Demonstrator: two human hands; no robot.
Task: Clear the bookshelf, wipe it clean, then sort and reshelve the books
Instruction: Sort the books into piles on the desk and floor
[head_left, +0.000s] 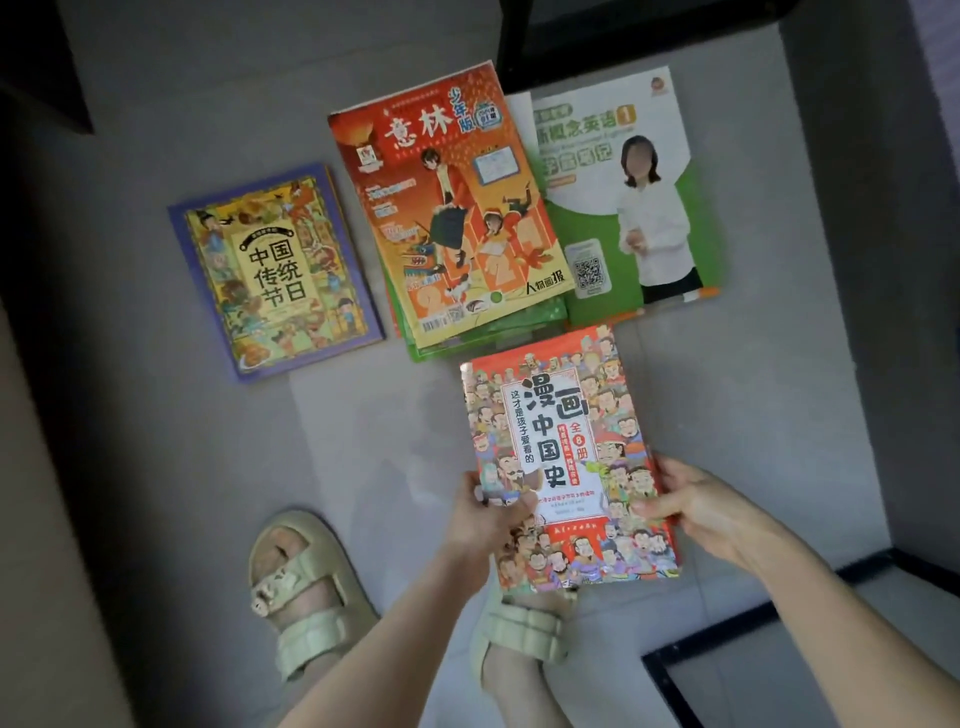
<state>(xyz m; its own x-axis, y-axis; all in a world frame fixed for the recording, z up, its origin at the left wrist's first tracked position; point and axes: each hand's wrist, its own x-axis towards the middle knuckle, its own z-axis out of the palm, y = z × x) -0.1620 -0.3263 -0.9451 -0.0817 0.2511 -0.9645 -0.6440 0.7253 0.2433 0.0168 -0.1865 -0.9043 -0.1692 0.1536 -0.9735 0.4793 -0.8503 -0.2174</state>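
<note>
Two hands are seen in the head view, both gripping one comic history book at the lower centre of the frame. The left hand is closed on its left edge with the thumb on the cover; the right hand is closed on its right edge. The book is held cover up, its long axis running nearly straight up the frame, title end towards the top.

Just beyond its upper edge, a red magazine is laid on a green stack on the floor, overlapping a green-and-white English book to its right. A purple-bordered festival book is placed to the left. Sandalled feet are seen below, and a black frame at lower right.
</note>
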